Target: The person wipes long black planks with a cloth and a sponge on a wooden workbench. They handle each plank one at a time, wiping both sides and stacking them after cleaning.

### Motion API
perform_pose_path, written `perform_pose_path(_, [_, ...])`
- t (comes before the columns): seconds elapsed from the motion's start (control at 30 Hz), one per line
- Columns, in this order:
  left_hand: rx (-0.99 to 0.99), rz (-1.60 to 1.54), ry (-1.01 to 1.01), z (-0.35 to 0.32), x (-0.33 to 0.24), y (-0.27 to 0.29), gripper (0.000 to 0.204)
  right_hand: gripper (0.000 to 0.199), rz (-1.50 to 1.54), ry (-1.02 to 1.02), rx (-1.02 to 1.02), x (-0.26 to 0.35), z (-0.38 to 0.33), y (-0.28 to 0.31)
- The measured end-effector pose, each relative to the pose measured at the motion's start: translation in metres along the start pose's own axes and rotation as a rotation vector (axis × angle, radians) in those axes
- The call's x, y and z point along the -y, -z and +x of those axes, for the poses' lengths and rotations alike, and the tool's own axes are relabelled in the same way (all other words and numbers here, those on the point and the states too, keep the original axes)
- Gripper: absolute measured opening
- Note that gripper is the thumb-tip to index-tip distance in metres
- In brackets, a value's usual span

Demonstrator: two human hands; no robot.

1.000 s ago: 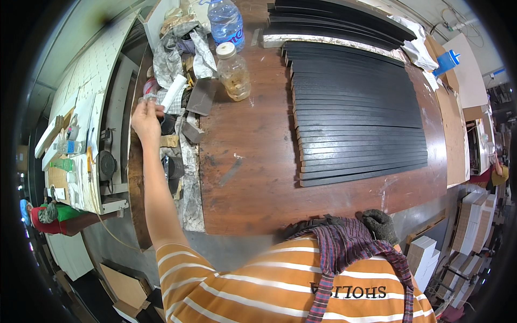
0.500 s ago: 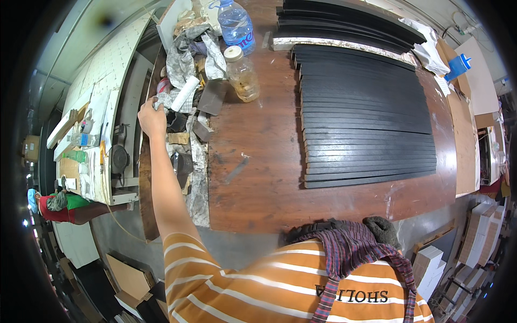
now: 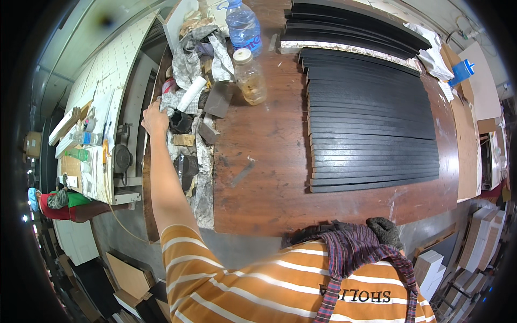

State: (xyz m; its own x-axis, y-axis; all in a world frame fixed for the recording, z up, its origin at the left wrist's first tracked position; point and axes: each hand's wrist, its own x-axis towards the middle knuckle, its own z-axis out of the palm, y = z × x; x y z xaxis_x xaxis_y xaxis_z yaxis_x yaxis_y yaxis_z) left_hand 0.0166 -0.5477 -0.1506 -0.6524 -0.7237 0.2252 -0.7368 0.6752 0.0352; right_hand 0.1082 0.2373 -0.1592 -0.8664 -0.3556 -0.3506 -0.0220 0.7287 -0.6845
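My left hand (image 3: 155, 118) is stretched out toward ten o'clock, resting at the near-left edge of the heap of crumpled rags (image 3: 198, 59) on the left side of the brown worktable (image 3: 269, 177). My fingers are curled down into the grey cloth there, bunched together on a fold of it, though the fingertips themselves are buried and I cannot tell how firmly they pinch. Just beside my knuckles, at about two o'clock from them, lies a white roll (image 3: 191, 95); its long axis runs on a slant, the near end pointing toward my hand at eight o'clock and the far end pointing to two o'clock, toward the bottles. At three o'clock from my hand sits a dark sanding block (image 3: 218, 100), and past it a clear bottle with amber liquid (image 3: 251, 78) stands upright with its cap on. Beyond that, at one o'clock, a blue-tinted water bottle (image 3: 244, 26) stands at the far edge of the heap. A stained strip of cloth (image 3: 202, 172) runs along the table edge from the heap toward me. To the right, well apart from my hand, a stack of long black slats (image 3: 371, 129) lies with the long axes running left to right. My right hand (image 3: 385, 230), in a dark glove, rests at the near table edge at five o'clock; I cannot tell how its fingers lie.
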Motion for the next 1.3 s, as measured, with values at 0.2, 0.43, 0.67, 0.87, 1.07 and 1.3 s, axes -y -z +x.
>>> perform_pose_path(0.2, [0.049,0.181,-0.012,0.0,-0.006,-0.005,0.036,0.022,0.019,-0.052,0.039,0.008,0.001,0.006])
perform_pose_path(0.43, [-0.447,-0.136,0.117,0.007,-0.018,0.054,0.026,0.024,0.033,-0.118,0.024,0.01,0.001,0.005])
perform_pose_path(0.67, [-0.277,-1.536,-0.223,-0.085,-0.07,0.172,0.016,0.033,0.003,0.061,-0.041,0.086,0.046,0.024])
perform_pose_path(0.87, [0.527,-2.021,-0.318,-0.188,-0.162,0.195,0.018,0.079,0.269,0.487,-0.107,0.186,0.118,0.008])
perform_pose_path(1.07, [0.794,-1.522,-0.826,-0.263,-0.214,0.197,0.018,0.047,0.001,0.845,0.005,0.207,0.166,0.015])
perform_pose_path(1.3, [0.53,-1.091,-0.655,-0.293,-0.214,0.129,0.034,0.032,1.02,0.206,0.235,0.156,0.174,0.03])
